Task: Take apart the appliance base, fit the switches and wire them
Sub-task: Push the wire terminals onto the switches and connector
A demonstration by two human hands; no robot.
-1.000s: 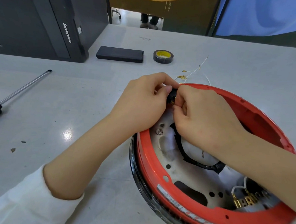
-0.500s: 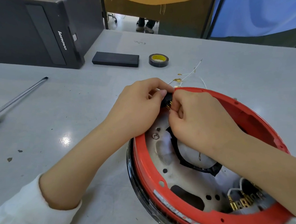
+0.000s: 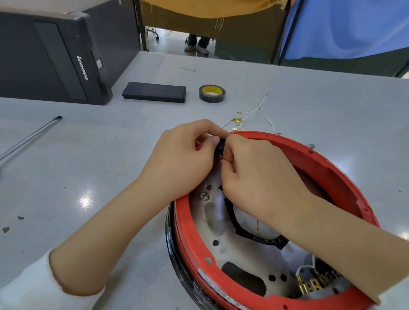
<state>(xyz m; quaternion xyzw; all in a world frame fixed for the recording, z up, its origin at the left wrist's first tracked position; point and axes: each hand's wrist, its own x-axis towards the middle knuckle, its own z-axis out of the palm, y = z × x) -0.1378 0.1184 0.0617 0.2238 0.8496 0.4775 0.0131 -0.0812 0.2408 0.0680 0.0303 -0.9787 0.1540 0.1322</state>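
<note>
- Since a second ago, both hands are staying pinched together at the far rim of the appliance base (image 3: 188,227); the small black switch (image 3: 219,149) between them is sitting in nearly the same place, and the view is tipping a little lower.
- The left hand (image 3: 182,158) and the right hand (image 3: 256,179) are both squeezing the one switch with their fingertips.
- There is one round red base, open side up, lying on the grey table (image 3: 91,163) near the person.
- One black wire bundle (image 3: 251,235) is curving across the inside plate.
- A bunch of gold connectors (image 3: 310,285) is sitting at the near edge; I cannot count them.
- One tape roll (image 3: 212,93), one flat black box (image 3: 154,92), one screwdriver (image 3: 21,143) and one computer case (image 3: 50,56) are on the table.
- The screwdriver is pointing its tip away and to the right.
- Loose white wires (image 3: 253,114) are lying just past the base.
</note>
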